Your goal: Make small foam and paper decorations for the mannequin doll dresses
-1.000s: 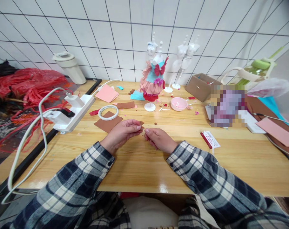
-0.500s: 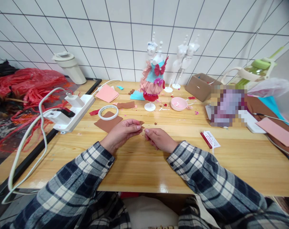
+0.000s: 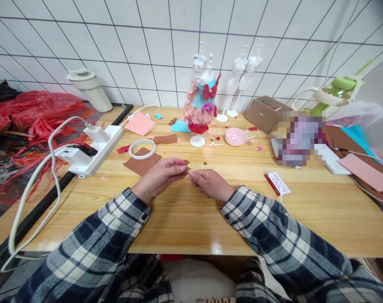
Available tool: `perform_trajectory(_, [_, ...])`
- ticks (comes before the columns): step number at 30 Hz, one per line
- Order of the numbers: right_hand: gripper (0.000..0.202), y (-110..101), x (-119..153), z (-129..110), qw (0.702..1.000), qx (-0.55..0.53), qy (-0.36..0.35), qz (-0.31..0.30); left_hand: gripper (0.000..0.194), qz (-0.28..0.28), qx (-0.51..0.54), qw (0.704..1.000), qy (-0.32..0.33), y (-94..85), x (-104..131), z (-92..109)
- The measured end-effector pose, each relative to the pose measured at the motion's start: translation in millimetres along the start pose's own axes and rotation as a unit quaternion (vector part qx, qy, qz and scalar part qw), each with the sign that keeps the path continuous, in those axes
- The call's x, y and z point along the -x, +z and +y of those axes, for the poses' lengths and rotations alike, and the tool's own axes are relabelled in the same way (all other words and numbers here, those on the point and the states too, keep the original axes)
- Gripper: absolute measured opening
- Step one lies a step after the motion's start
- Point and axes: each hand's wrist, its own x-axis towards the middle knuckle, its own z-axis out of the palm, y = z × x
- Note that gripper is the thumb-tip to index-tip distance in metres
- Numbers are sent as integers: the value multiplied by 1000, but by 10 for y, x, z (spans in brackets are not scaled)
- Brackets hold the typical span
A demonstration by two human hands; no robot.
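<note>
Hands (image 3: 160,176) in a tight pinch on small brown scrap (image 3: 187,162), bare tabletop (image 3: 185,223) towards near edge (image 3: 191,253).

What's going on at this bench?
A person's left hand pinches a small brown piece above the wooden table. The right hand is curled with its fingertips at the piece's edge; whether it grips the piece too is unclear. A white tape roll lies partly on a brown sheet nearby. Farther back stands a mannequin in a blue-and-pink dress.
</note>
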Motion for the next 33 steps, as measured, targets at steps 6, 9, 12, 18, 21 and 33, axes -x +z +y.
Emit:
perform_trajectory(6, [41,6,11,11,1000,-20,16,17,24,31,0,1000,-1,13,-5,20])
perform_trajectory(9, [43,9,10,37,1000,-26,-3,17,24,32,-1,999,0,4,-6,19])
perform_trajectory(12, [43,12,3,55,999,-29,-9,18,25,35,-7,999,2,-5,-9,13])
perform_trajectory(18, [42,15,-7,49,999,-32,-1,24,24,41,-18,999,9,10,-2,10])
perform_trajectory(21, [43,16,-8,45,999,-34,-5,30,23,55,-21,998,16,27,7,13])
perform_trajectory(33, [42,20,-18,46,999,-6,-6,35,24,52,-23,998,17,49,17,22])
